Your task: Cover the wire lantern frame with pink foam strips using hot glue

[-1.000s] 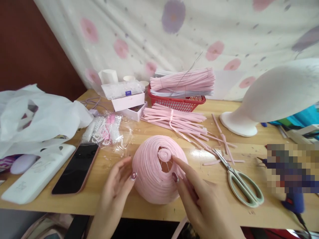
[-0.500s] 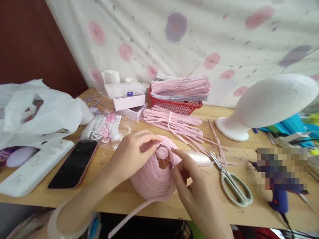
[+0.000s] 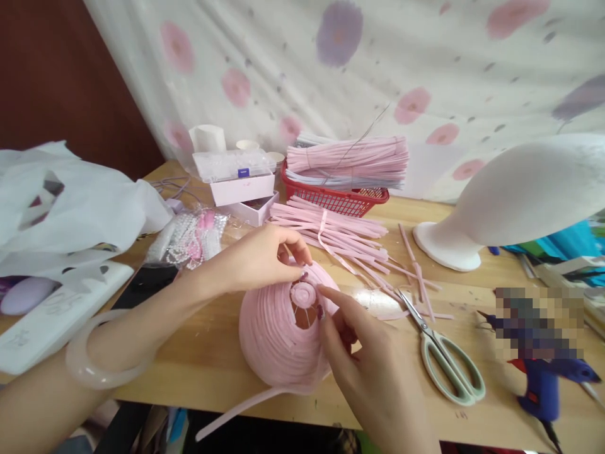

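A pink dome woven from strips (image 3: 271, 334) sits at the table's near edge, with a small coiled disc (image 3: 303, 294) at its top and open gaps around the disc. My left hand (image 3: 258, 258) reaches over the dome, its fingers pinched at the disc's upper left rim. My right hand (image 3: 363, 359) lies against the dome's right side, its index fingertip touching the disc's right edge. A loose pink strip (image 3: 236, 413) trails from under the dome past the table edge. A pale bangle (image 3: 101, 350) is on my left wrist.
Green-handled scissors (image 3: 447, 359) lie right of the dome, with a blue glue gun (image 3: 543, 388) beyond them. Loose pink strips (image 3: 340, 233), a red basket (image 3: 333, 195) of strips, a white foam head form (image 3: 515, 192), pink boxes (image 3: 243, 189), a white plastic bag (image 3: 70, 208) and a white device (image 3: 51, 315) lie around.
My left hand rose from the dome's left side to its top and now pinches at the coiled disc. The dome tilted and shifted slightly left; my forearm now hides the phone.
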Action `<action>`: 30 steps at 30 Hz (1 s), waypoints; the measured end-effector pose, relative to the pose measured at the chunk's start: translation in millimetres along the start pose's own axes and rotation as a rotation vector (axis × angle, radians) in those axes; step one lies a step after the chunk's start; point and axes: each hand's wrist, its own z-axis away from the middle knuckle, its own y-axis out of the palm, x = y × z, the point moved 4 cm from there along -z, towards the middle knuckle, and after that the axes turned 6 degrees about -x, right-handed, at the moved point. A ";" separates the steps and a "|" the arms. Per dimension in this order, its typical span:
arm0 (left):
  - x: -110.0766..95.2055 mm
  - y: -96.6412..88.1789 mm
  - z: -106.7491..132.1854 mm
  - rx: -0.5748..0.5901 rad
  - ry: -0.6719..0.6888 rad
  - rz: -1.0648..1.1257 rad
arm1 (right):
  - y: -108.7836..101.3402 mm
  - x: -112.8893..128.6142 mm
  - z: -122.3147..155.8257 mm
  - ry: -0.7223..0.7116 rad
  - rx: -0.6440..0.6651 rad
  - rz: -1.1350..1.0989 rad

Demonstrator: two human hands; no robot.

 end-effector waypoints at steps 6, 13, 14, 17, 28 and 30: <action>6.2 -1.1 -3.2 0.084 0.009 0.051 | 1.9 0.8 -3.1 -0.074 -0.023 -0.007; 9.4 1.2 -7.8 0.082 -0.020 0.062 | 0.9 2.2 -3.8 -0.163 -0.081 0.083; 8.9 1.5 -8.3 0.079 -0.021 0.055 | 0.6 3.0 -4.0 -0.161 -0.075 0.096; 8.3 2.5 -9.5 0.080 -0.040 0.060 | 0.2 4.0 -4.2 -0.156 -0.072 0.125; 11.3 6.3 -3.6 0.036 -0.126 0.042 | 2.8 -2.4 -1.4 -0.193 -0.090 0.150; 13.4 5.5 -2.9 0.032 -0.139 0.041 | 2.7 -2.4 -1.2 -0.200 -0.088 0.150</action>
